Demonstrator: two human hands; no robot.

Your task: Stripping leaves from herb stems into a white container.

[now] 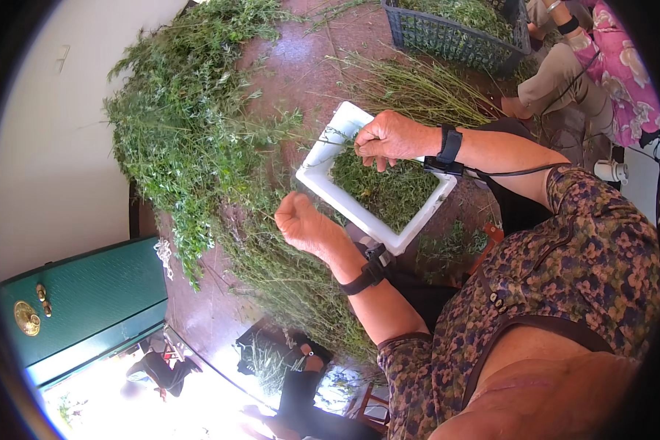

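Note:
My right hand point(390, 140) is over the upper side of a white square basin point(357, 223), its fingers pinched on a thin leafy stem point(335, 132) that sticks out towards the plant pile. Inside the basin lie small green leafy sprigs point(390, 192). Left of the basin's lower edge, beside the heaped plants, is my left hand point(308, 225). Its fingers are curled and slightly blurred; whether they hold a stem is not clear. A large heap of green leafy stalks point(181, 137) spreads over the reddish floor.
A dark plastic crate point(451, 33) of leafy sprigs stands at the top, with a bundle of mostly bare stalks point(429, 88) below it. A person point(577, 82) sits at upper right. Another person point(302, 390) is near a dark container at the bottom. A green door point(88, 297) is at lower left.

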